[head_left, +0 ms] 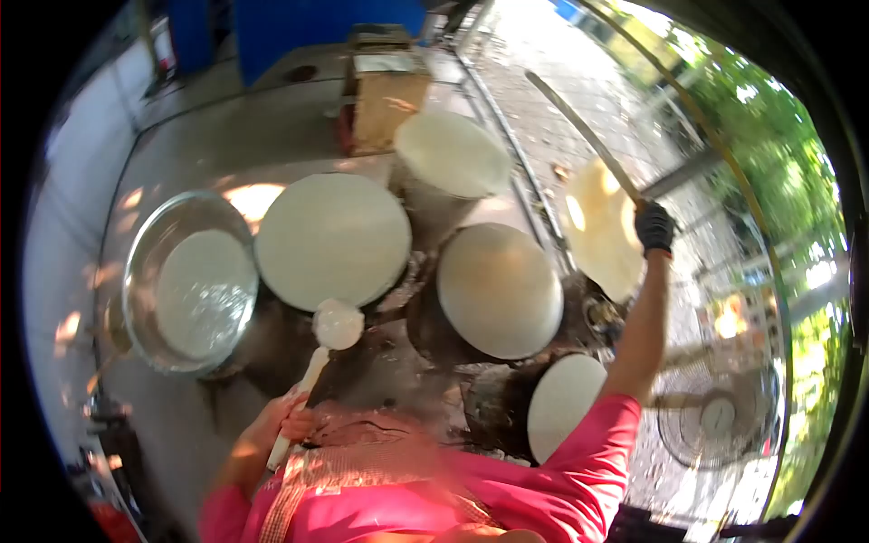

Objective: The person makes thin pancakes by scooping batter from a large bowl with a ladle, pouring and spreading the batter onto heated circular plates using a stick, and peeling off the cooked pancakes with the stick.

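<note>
Your left hand point(282, 420) grips the ladle point(316, 365), aimed far at the near edge of the white disc point(333, 240), while your right hand point(654, 226) grips the stick point(588, 138), slanting far-left.

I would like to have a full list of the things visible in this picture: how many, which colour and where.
Basin: 1, silver, left
Liquid: 1 pool, whitish, inside the basin
Round flat surfaces: 4, whitish, around the middle
Ladle: 1, whitish, left of centre
Stick: 1, brown, upper right
Sheet: 1, pale yellowish, beside the stick; attachment unclear
Box: 1, brown, top centre
Blue panel: at least 1, top
Wall: 1, whitish, far left
Fan: 1, greyish, lower right
Plants: count unclear, green, right
Shirt: 1, pink, bottom
Apron: 1, reddish check, over the shirt
Left hand: 1, bare, gripping the ladle
Right hand: 1, dark-gloved, gripping the stick
</note>
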A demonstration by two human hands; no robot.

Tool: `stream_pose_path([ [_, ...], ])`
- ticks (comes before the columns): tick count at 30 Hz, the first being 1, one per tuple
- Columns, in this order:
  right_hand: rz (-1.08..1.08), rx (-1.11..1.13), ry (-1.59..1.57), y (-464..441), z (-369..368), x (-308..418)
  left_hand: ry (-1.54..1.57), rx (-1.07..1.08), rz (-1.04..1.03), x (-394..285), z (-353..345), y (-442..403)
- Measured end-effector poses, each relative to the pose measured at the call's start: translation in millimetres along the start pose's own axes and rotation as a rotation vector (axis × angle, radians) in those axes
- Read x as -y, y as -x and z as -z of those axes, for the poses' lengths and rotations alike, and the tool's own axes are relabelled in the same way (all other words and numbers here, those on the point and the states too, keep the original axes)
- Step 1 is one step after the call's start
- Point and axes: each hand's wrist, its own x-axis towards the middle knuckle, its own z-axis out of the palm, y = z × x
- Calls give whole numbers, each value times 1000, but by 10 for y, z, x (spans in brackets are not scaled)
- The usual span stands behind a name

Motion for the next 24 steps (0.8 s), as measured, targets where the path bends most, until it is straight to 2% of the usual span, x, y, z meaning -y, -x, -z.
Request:
stream_pose_path([
  [1,8,52,-18,-112,193,226,4,-2,-35,-39,36,79],
  [3,177,44,-19,-472,78,479,8,1,-97,-146,82,179],
  [5,176,133,-9,-663,198,947,42,-7,-153,-211,138,274],
  [7,226,604,298,-988,359,1473,79,-23,-210,-281,175,353],
  [9,221,314,-27,-1134,342,1753,109,-45,-266,-285,179,413],
  [12,236,261,-186,-1648,209,2128,185,-67,-338,-184,132,428],
  [13,192,317,-266,-1797,278,2207,205,-76,-366,-151,77,416],
  [14,282,255,-353,-2065,44,2142,242,-74,-389,-120,31,436],
  [15,392,191,-335,-2133,171,2091,275,-69,-415,-93,-38,433],
  [17,96,349,-839,-2154,343,2012,361,-19,-459,-84,-191,391],
  [19,-62,279,-1091,-2181,73,1842,453,57,-496,-73,-320,299],
  [20,-168,261,-1113,-2138,-90,1814,532,79,-424,-90,-91,207],
  [21,-353,200,-1177,-2011,-291,1821,549,84,-423,-78,-82,162],
  [22,-333,201,-1179,-1863,-515,1840,563,89,-423,-95,-101,115],
  [23,-465,81,-1662,-1664,-1035,1899,574,92,-424,-122,-132,67],
  [24,-488,37,-1765,-1409,-1334,2043,613,124,-401,-137,-195,27],
])
